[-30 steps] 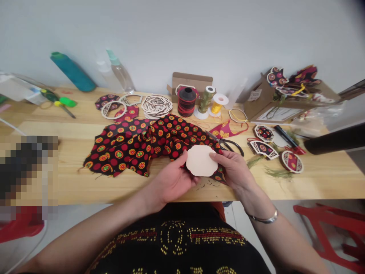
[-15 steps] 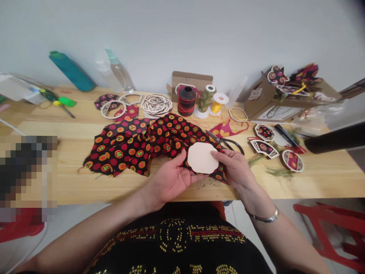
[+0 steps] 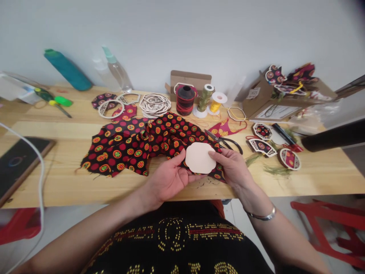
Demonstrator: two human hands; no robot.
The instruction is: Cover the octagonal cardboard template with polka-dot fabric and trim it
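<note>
A cream scalloped cut-out (image 3: 200, 158), seemingly card or thin wood, lies flat on one end of a black cloth with red and orange flower dots (image 3: 114, 154). My right hand (image 3: 235, 165) pinches its right edge together with the cloth, thumb on top and fingers behind. At the left edge, my left hand (image 3: 171, 177) holds the cloth from below; its thumb rests by the cut-out's upper left and its fingertips pass underneath, partly hidden. Just beyond my right hand, black-handled scissors (image 3: 226, 142) lie partly over a magenta cloth scrap (image 3: 225, 128).
Thread spools (image 3: 185, 101) stand behind the cloth, beside a pile of wooden cut-out frames (image 3: 155, 104). Finished patterned ornaments (image 3: 289, 158) and a cardboard box (image 3: 264, 101) are at right. A phone (image 3: 23, 163) and white cable (image 3: 41, 182) lie at left.
The view has shifted slightly, so everything sits a little further left. Both hands keep their hold on the cut-out and cloth, with no clear movement.
</note>
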